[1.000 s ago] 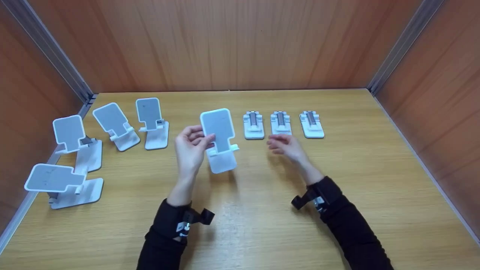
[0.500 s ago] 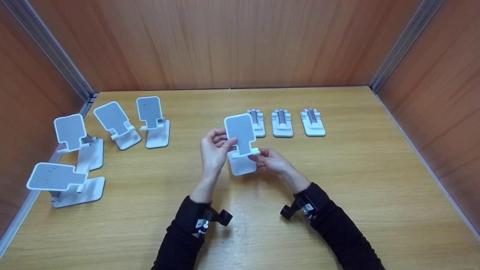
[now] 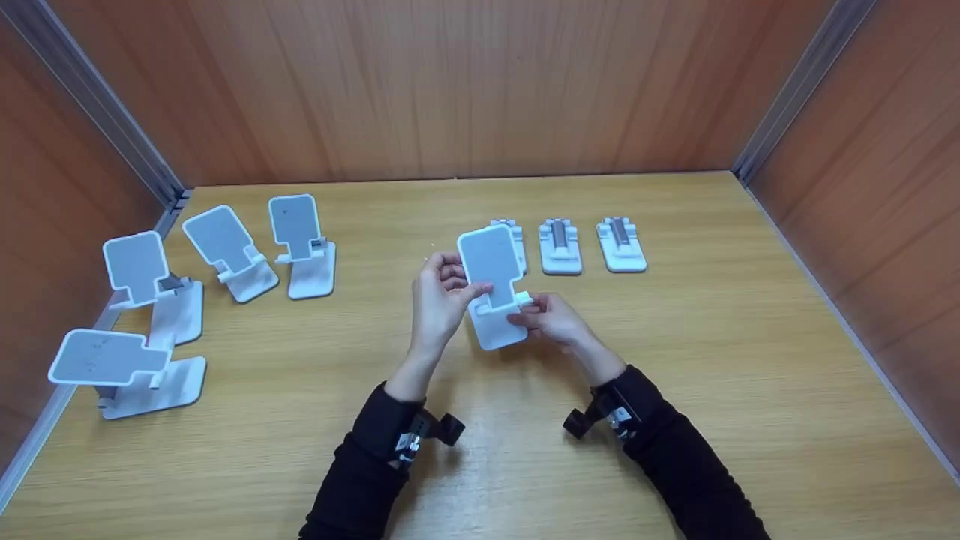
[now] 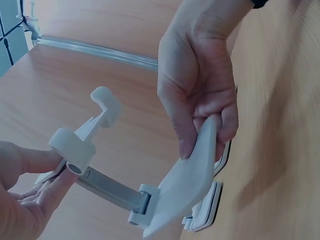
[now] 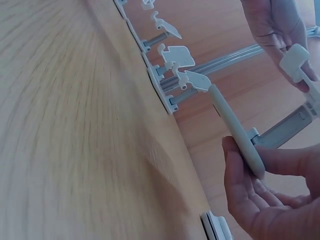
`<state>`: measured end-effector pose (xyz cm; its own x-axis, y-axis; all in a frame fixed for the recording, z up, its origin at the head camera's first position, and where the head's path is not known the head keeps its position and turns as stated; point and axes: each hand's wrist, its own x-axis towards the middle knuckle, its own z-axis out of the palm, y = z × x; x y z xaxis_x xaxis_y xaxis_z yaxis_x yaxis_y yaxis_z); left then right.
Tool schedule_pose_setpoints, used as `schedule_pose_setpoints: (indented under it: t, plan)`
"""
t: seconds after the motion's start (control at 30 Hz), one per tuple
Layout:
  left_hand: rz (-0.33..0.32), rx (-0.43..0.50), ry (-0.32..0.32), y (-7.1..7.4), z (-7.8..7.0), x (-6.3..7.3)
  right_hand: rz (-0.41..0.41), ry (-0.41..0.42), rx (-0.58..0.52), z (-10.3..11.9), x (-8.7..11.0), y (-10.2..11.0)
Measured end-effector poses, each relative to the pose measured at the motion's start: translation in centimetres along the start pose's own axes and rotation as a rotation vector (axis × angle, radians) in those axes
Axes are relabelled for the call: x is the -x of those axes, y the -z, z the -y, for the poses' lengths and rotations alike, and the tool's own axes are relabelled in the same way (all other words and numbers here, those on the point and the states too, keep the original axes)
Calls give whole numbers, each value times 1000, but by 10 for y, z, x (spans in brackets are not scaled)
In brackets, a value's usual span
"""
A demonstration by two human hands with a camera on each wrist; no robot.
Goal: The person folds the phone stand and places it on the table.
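Observation:
A white phone stand [image 3: 491, 259], unfolded, is held above the table between both hands. My left hand [image 3: 439, 304] pinches the left edge of its upper plate, thumb in front. With thumb and fingers, my right hand [image 3: 556, 322] grips the right side of its base [image 3: 496, 330]. In the left wrist view a grey hinged arm [image 4: 112, 192] joins the plate's end to the base, and the right hand [image 4: 200, 95] holds the base's edge. The right wrist view shows the base [image 5: 237, 130] lifted clear of the wood, pinched by the right hand [image 5: 272, 187].
Folded white stands [image 3: 559, 247] lie in a row at the back, one partly hidden behind the held stand. Several unfolded stands [image 3: 304, 247] are on the left, one near the front [image 3: 154, 386]. Wooden panels [image 3: 450, 90] wall the table at the back and both sides.
The left hand has carried the stand to the right. The right hand has come in from near the folded stands and taken hold of the base.

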<state>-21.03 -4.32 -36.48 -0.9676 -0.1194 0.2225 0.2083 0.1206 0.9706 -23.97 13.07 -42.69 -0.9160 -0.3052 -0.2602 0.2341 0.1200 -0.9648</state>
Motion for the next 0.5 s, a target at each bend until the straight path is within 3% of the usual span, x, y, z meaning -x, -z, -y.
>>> schedule_pose_setpoints:
  t: [0.23, 0.5]
  plan:
    - [10, -169, -82, -2, 2, -2, -23, 8, 43, 2, 2, -1]
    - [-63, -323, -196, -8, 13, -8, 15, 27, -2, 4, 3, -4]
